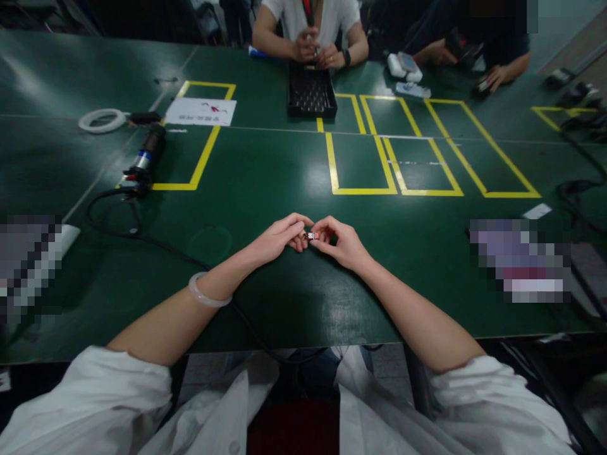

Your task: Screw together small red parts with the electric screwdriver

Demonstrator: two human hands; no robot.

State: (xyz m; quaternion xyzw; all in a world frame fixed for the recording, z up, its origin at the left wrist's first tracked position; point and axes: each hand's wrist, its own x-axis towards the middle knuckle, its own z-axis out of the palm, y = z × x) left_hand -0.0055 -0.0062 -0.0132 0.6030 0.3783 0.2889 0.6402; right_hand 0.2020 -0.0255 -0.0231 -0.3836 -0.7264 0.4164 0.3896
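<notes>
Over the near middle of the green table, my left hand and my right hand meet fingertip to fingertip. Between them is a small part with white, red and dark bits, too small to name. Fingers of both hands are closed on it, the left from its left side and the right from its right side. Much of the part is hidden by the fingers. A pale bangle circles my left wrist.
An electric screwdriver lies at left, its black cable crossing beneath my left forearm. Nearby are a white ring and a printed sheet. Across the table, a person handles something above a black tray; another person works at right.
</notes>
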